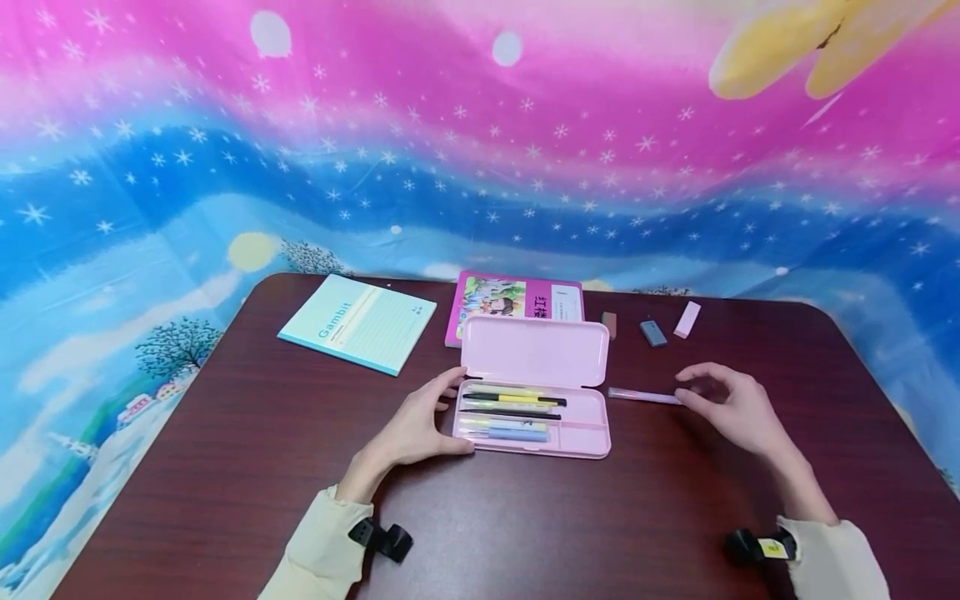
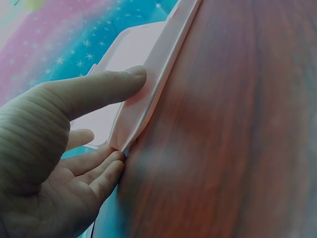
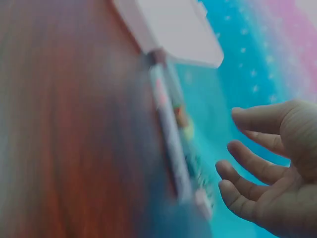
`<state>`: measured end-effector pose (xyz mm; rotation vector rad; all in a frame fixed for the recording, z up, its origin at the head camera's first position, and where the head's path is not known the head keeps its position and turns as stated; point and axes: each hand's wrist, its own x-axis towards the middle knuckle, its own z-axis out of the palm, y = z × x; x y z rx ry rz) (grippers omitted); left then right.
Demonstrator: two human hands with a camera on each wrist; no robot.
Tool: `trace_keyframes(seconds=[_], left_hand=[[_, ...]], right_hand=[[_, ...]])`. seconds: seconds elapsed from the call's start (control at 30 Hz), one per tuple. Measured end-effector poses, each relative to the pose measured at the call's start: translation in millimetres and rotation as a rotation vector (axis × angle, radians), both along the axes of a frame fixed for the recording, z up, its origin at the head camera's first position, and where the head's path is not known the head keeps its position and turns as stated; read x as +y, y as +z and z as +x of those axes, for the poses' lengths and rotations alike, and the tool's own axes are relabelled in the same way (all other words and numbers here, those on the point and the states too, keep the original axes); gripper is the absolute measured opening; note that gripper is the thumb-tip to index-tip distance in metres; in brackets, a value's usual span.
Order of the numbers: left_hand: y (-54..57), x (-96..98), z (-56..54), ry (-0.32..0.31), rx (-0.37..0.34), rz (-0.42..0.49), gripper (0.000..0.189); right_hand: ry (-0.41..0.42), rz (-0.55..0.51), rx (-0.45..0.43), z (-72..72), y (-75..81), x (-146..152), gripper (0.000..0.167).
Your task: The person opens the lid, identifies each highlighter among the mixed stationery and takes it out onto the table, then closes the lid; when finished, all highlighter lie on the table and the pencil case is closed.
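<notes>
An opened pink pencil case (image 1: 581, 439) lies on the table with its lid (image 1: 535, 350) tilted back. Several pens and pencils (image 1: 517, 408) are in its tray, among them a yellow-and-black one. My left hand (image 1: 412, 423) holds the case's left end, thumb (image 2: 114, 89) against the front wall and fingers around the far corner. To the right of the case a slim pale purple pen (image 1: 643, 397) lies on the tabletop. Over its right end hovers my right hand (image 1: 738, 408); the right wrist view shows its relaxed fingers (image 3: 247, 163) apart from the pen (image 3: 171, 134), which is blurred.
A light green notebook (image 1: 360, 323) lies at the back left. Behind the lid is a pink picture-covered book (image 1: 453, 327). Toward the back right are a brown-and-green block (image 1: 611, 325), a dark blue-grey block (image 1: 652, 333) and a pale pink eraser-like block (image 1: 687, 319). A patterned cloth (image 1: 480, 167) hangs behind the table.
</notes>
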<state>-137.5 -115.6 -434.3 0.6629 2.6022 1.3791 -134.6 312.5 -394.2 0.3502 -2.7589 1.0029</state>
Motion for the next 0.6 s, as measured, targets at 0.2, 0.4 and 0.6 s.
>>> trace_keyframes(seconds=[0.2,0.4,0.6], left_hand=[[1.0,-2.0,-0.1,-0.002,-0.01,0.004,0.1],[3.0,-4.8,-0.5,0.009,-0.002,-0.023,0.1],[4.3,-4.4,-0.2,0.009,0.007,-0.051,0.096]], right_hand=[[0.058,-0.134,-0.019,-0.7,10.5,-33.2,0.019],[0.126,-0.222,-0.117,-3.7,6.4,-62.5,0.019],[0.179,-0.234,-0.198,-9.0,1.3,-92.3,0.019]])
